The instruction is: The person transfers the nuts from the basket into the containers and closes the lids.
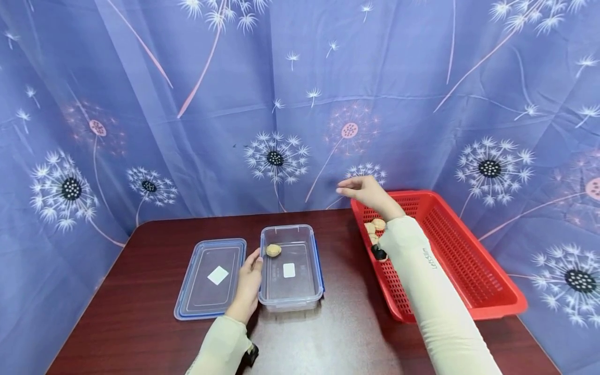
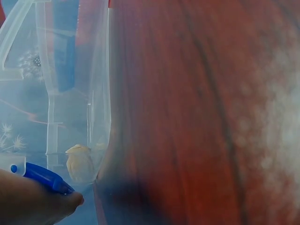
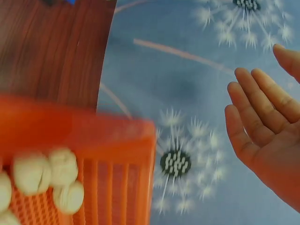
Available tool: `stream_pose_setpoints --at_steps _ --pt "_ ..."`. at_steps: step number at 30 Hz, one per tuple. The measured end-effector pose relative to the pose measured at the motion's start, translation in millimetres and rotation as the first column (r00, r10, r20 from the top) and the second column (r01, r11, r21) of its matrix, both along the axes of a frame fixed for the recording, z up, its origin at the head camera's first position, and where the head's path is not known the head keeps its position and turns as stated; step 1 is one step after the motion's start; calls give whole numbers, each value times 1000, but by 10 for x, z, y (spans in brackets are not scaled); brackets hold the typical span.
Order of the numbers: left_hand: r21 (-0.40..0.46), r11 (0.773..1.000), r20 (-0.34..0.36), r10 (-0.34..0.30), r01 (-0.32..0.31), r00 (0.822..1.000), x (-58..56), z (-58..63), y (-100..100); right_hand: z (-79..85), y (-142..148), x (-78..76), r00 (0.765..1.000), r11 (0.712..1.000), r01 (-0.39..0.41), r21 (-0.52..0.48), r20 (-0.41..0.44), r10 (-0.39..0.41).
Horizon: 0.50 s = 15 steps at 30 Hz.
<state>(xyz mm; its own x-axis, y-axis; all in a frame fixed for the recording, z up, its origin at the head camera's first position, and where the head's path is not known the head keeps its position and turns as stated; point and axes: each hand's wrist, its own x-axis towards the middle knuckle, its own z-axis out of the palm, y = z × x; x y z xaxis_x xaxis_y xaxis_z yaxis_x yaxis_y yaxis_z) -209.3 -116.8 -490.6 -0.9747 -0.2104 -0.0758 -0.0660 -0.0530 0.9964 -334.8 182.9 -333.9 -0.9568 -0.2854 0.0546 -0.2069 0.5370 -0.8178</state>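
On the table stands a clear plastic food container with a single walnut near its far left corner. My left hand holds the container's left side, its thumb by a blue clip in the left wrist view. Over the far left corner of a red plastic basket, my right hand hangs in the air with nothing in it. Its fingers look relaxed and slightly bent in the right wrist view. Several walnuts lie in the basket, partly hidden by the right forearm in the head view.
The container's clear lid, with a blue seal, lies flat left of the left hand. A blue curtain with dandelion prints hangs behind the dark red wooden table.
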Motion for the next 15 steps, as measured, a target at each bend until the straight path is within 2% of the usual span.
stream_pose_setpoints --at_steps 7,15 --pt "7 1000 15 -3 3 1000 2 -12 -5 -69 394 49 998 998 68 19 3 -68" --pt "11 1000 6 -3 2 1000 -2 -9 2 -196 708 112 994 992 111 65 12 -112"
